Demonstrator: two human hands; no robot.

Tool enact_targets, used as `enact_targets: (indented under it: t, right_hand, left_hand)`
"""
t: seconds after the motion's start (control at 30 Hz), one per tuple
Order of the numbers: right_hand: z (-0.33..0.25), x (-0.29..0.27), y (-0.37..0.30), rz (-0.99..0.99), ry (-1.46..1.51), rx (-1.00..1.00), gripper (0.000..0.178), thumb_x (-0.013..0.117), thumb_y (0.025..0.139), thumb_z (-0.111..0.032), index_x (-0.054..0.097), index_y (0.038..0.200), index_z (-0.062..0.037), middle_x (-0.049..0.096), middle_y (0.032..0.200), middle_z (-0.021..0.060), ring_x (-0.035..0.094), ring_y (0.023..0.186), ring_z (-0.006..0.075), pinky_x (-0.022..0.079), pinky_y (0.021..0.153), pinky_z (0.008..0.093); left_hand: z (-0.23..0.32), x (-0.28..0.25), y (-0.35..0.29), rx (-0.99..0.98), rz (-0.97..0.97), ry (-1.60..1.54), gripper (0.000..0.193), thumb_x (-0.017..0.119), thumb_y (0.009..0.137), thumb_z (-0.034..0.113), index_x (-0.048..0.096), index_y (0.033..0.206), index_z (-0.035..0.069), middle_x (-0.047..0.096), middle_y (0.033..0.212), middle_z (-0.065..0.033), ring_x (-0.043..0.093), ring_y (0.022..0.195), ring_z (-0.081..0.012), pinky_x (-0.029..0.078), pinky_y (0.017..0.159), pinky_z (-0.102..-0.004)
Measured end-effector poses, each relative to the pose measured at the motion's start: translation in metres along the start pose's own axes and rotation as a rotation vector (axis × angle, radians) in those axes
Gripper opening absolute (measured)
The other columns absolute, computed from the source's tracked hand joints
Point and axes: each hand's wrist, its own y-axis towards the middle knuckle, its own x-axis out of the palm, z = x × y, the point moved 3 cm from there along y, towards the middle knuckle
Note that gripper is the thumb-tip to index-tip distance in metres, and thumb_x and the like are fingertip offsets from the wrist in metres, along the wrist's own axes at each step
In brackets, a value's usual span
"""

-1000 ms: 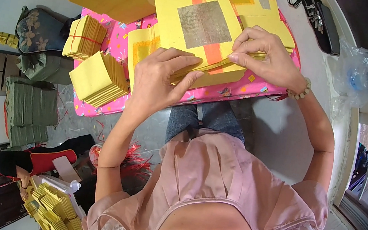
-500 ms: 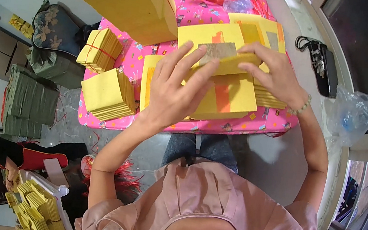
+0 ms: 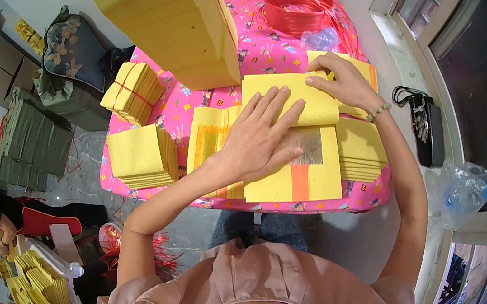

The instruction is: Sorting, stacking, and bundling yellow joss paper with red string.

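Observation:
Fingers spread, my left hand [image 3: 261, 139] lies flat across a stack of yellow paper [image 3: 320, 185], which bears a silvery patch [image 3: 310, 148] and an orange strip. Beyond its fingers a yellow sheet [image 3: 319, 110] is folded over toward me. My right hand [image 3: 348, 83], with a bead bracelet, curls round the far edge of this folded sheet, thumb on top and fingers behind. What lies under its fingertips is partly hidden. Another yellow paper pile with an orange-marked panel [image 3: 211, 138] sits left of the stack.
The pink patterned table [image 3: 272, 46] also bears a tall yellow paper block [image 3: 175, 22], a tied bundle [image 3: 133, 91], a loose pile [image 3: 142, 156], fanned paper [image 3: 360, 147] and a red strap coil [image 3: 296, 10]. Keys [image 3: 421, 119] lie right. A person [image 3: 26, 214] bends at lower left.
The sheet's raised fold has been laid over away from me, uncovering the silvery patch. My right hand now holds its far edge; my left hand lies flatter. The view has shifted slightly.

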Motion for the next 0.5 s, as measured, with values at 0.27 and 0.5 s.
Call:
enact_targets:
  t: [0.27, 0.5]
  right_hand:
    - [-0.025, 0.015, 0.026, -0.045, -0.034, -0.072, 0.023, 0.061, 0.091, -0.021, 0.066, 0.102, -0.0017, 0.064, 0.097, 0.0114, 0.06, 0.092, 0.03, 0.047, 0.084, 0.0403]
    - [-0.027, 0.03, 0.026, -0.082, -0.097, -0.123, 0.022, 0.058, 0.092, -0.02, 0.065, 0.102, -0.0017, 0.065, 0.099, 0.0111, 0.06, 0.097, 0.0296, 0.045, 0.088, 0.0409]
  left_hand:
    - [-0.008, 0.004, 0.004, 0.01, -0.043, -0.077, 0.074, 0.054, 0.092, 0.05, 0.034, 0.147, 0.005, 0.034, 0.147, -0.0294, 0.029, 0.139, -0.044, 0.022, 0.115, -0.0525]
    - [-0.011, 0.007, 0.005, 0.017, -0.047, -0.093, 0.074, 0.055, 0.092, 0.049, 0.034, 0.147, 0.005, 0.033, 0.147, -0.0298, 0.029, 0.14, -0.0434, 0.023, 0.115, -0.0525]
